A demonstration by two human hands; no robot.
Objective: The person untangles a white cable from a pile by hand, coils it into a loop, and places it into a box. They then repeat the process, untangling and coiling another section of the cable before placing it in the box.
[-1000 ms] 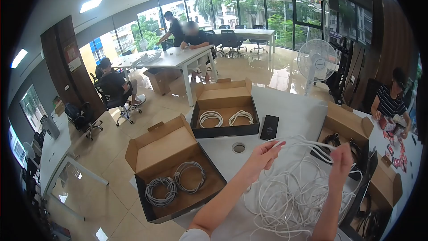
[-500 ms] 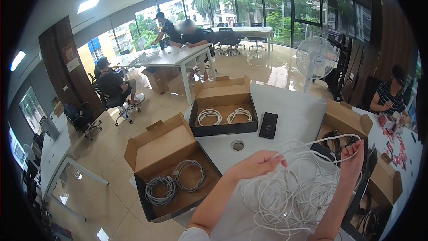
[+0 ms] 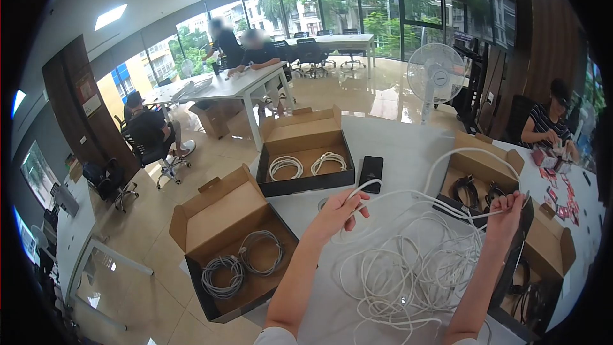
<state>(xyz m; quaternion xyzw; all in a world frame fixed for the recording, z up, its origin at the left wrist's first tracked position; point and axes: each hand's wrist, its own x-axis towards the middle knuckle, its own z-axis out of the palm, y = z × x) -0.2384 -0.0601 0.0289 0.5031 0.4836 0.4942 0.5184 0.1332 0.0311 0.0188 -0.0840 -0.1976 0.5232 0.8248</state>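
Head view: our left hand and right hand both pinch white cable, fingertips together. Its loop has risen by the right, likely freeing slack; the rest lies tangled on the table.

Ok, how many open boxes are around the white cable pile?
4: the left box, the middle box near the phone, the back-right box and the front-right box.
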